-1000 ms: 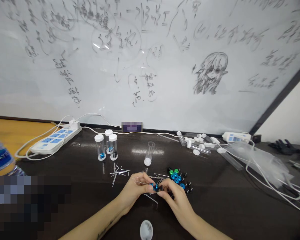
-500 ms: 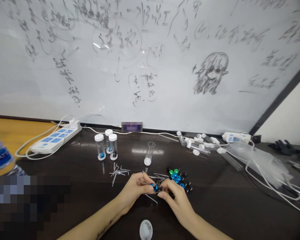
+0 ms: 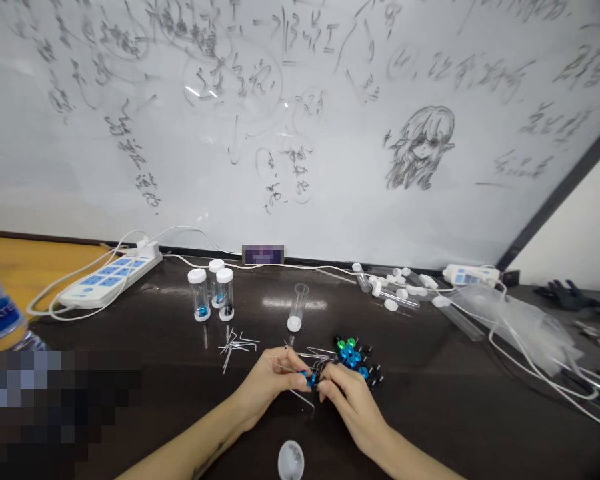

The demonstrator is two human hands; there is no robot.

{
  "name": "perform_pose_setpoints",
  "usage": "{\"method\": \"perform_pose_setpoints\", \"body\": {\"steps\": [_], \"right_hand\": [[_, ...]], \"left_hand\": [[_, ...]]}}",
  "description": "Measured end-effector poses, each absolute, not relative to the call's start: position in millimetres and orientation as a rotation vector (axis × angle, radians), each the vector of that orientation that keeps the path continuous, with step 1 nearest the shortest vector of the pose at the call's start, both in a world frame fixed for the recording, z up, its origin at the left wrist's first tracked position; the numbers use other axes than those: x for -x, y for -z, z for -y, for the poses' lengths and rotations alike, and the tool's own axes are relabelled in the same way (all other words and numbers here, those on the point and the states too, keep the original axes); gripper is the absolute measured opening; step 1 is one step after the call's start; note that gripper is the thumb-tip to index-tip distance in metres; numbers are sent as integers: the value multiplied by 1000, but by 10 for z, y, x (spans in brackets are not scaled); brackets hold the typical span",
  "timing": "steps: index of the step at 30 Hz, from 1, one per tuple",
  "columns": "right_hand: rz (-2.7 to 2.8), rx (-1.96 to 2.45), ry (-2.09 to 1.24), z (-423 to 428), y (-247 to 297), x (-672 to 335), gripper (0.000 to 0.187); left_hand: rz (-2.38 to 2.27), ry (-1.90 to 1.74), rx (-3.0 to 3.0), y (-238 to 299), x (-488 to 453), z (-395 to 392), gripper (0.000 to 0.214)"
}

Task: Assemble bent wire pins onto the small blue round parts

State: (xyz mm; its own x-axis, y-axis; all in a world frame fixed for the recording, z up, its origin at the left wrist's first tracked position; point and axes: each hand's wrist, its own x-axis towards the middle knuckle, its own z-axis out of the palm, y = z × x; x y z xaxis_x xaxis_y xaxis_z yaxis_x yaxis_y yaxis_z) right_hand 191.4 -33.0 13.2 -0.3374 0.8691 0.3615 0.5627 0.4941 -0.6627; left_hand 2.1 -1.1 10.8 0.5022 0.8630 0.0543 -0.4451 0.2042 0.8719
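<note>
My left hand [image 3: 279,375] pinches a small shiny blue part [image 3: 308,378] between thumb and fingers. A thin metal rod lies along those fingers; whether it is gripped too, I cannot tell. Close on the right, my right hand [image 3: 349,393] has thumb and forefinger pressed together beside the blue part, and what they hold is hidden. Thin bent metal rods [image 3: 320,352] lie behind and under the hands. Just past my right hand is a cluster of small blue, green and black parts [image 3: 351,359]. An uncapped clear tube [image 3: 299,303] stands upright on a white base beyond.
Three white-capped tubes [image 3: 200,297] stand at back left, near another heap of bent rods [image 3: 237,344]. A white round dish [image 3: 291,460] sits at the front. Loose tubes and caps [image 3: 400,293], a plastic bag [image 3: 520,327], power strip [image 3: 113,277] and bottle [image 3: 3,317] surround the space.
The fingers of my right hand have curled in and drawn slightly away from the blue part. My left hand keeps its hold, almost still.
</note>
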Motion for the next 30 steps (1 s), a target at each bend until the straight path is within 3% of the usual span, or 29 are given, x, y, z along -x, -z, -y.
{"method": "perform_pose_setpoints", "body": {"steps": [5, 8, 12, 17, 24, 30], "right_hand": [[1968, 1112, -494, 322, -88, -1912, 10], [1996, 1153, -517, 324, -95, -1920, 15], [2079, 1171, -614, 320, -139, -1916, 36], [1990, 1127, -511, 314, -97, -1909, 12], [2040, 1186, -553, 323, -96, -1931, 21], [1989, 1114, -464, 319, -88, -1923, 10]], "left_hand": [[-521, -994, -981, -84, -21, -2, 15], [-504, -981, -988, -85, -22, -1, 14], [-492, -960, -997, -96, -24, 3, 15], [-526, -982, -996, -88, -23, -10, 15], [-490, -957, -997, -88, -25, -4, 14], [-522, -967, -1006, -73, -22, -8, 15]]}}
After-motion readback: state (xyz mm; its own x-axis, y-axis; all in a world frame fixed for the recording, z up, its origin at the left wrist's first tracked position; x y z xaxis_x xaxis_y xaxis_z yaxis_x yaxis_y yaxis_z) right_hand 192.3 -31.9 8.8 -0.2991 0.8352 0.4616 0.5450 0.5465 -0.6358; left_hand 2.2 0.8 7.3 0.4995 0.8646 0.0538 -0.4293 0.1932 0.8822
